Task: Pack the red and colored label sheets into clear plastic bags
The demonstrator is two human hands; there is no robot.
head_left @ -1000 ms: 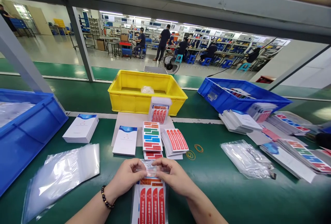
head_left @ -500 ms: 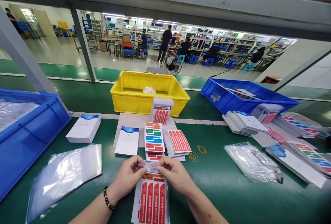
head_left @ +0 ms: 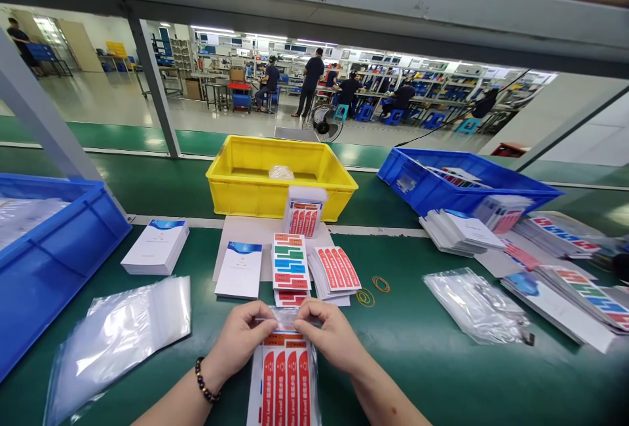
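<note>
Red-striped sticker sheet (head_left: 288, 387) shows through a clear plastic bag (head_left: 285, 362) at the near middle of the green table (head_left: 393, 360). Over the last second the left hand (head_left: 244, 335) and right hand (head_left: 333, 335) have barely shifted, each with thumb and fingers nearly together, pinching the bag's far edge from its own side, so the work at that edge appears unfinished. Just beyond lie multicoloured sticker sheets (head_left: 291, 261), with white booklets (head_left: 239, 275) to their left and a yellow bin (head_left: 240, 195) farther off.
</note>
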